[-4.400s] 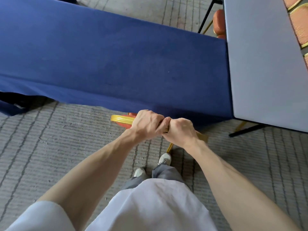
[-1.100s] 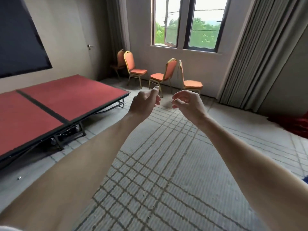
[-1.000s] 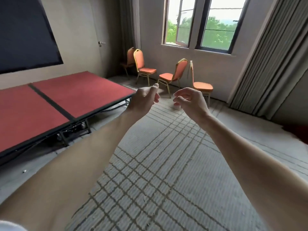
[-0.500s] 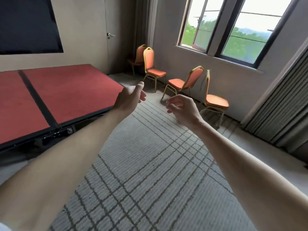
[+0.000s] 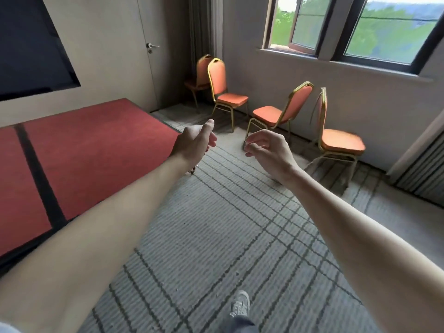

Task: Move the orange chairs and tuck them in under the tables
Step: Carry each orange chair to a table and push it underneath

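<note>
Orange chairs [image 5: 269, 114] stand along the wall under the window. The rearmost chair [image 5: 200, 73] is half hidden behind its neighbour [image 5: 222, 90], and the red platform [image 5: 84, 152] is cut off at the left. The left hand [image 5: 194, 143] and right hand [image 5: 266, 150] are both raised, fingers loosely curled, holding nothing. The right hand covers a front leg of the middle chair, and every chair sits beyond the hands, well apart.

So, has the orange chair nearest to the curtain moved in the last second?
No. The orange chair stands at the same spot below the window, beside the curtain; only the camera has come closer.
</note>
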A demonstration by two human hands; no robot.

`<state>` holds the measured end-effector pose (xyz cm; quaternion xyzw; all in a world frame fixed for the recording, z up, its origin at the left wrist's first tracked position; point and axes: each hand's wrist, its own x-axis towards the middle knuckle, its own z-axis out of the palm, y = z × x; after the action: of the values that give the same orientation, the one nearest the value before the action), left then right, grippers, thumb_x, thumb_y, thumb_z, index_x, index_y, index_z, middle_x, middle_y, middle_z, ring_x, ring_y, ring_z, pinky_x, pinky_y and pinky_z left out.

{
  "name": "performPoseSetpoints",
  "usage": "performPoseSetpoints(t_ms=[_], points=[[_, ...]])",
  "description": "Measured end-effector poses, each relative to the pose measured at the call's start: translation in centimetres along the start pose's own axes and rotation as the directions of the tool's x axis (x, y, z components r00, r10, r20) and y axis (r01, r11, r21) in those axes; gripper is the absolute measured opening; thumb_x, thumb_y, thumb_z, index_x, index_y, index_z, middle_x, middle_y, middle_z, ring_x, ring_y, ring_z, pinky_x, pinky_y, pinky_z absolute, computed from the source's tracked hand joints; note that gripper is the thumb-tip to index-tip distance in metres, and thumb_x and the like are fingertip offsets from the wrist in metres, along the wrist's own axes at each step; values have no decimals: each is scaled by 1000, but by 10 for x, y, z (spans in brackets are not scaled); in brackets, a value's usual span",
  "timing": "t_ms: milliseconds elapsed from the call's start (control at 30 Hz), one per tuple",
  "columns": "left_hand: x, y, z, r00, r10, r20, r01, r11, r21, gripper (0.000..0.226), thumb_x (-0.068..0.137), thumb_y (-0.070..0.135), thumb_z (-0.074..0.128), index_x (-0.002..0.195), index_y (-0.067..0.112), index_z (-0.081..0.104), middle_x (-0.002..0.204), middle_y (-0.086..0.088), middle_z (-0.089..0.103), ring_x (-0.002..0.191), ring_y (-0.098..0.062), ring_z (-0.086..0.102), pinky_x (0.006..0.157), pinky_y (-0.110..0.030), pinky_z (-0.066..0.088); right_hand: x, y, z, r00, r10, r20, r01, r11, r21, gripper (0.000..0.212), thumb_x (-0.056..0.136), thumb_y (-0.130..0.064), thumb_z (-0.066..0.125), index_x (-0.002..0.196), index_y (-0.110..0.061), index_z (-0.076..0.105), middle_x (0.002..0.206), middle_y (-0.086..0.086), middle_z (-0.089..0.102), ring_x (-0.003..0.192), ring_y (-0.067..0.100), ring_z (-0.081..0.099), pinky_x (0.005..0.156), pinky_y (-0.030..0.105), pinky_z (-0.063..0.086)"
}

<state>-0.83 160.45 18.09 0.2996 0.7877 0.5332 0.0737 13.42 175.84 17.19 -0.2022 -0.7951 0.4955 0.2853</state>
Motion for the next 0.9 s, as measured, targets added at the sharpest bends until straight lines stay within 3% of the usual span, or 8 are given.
performPoseSetpoints(t_ms=[67, 267, 600, 900], points=[[56, -2, 20, 1000, 13, 21, -13, 1000, 17, 55, 97, 57, 39, 80, 15, 72, 78, 4, 75, 80, -19, 70, 73, -31, 52, 58, 17, -5, 1000, 6, -4, -6, 1000, 3, 12, 79, -16, 66, 87, -23, 73, 84, 1, 75, 76, 16, 74, 81, 46, 60], [228, 6, 68, 998, 57, 27, -59, 995, 79, 56, 91, 61, 37, 74, 21, 71, 76, 8, 74, 83, -16, 69, 90, -45, 52, 237, 47, -25, 999, -20, 29, 22, 997, -74, 12, 81, -18, 67, 89, -25, 72, 79, -4, 74, 71, 8, 72, 79, 37, 60], [450, -42, 109, 1000, -3, -16, 4, 998, 61, 53, 97, 56, 39, 80, 18, 72, 79, 6, 74, 84, -11, 68, 90, -40, 53, 466, 126, 3, 990, -32, 134, 49, 991, -127, 12, 78, -25, 67, 88, -31, 71, 88, -7, 74, 80, 10, 72, 84, 40, 58], [728, -132, 126, 993, -93, -74, 99, 991, 85, 52, 97, 57, 37, 81, 21, 70, 81, 8, 72, 87, -14, 66, 84, -34, 51, 743, 192, 55, 973, -46, 228, 101, 966, -237, 18, 82, -24, 66, 99, -30, 70, 91, -7, 74, 84, 8, 70, 80, 33, 58]])
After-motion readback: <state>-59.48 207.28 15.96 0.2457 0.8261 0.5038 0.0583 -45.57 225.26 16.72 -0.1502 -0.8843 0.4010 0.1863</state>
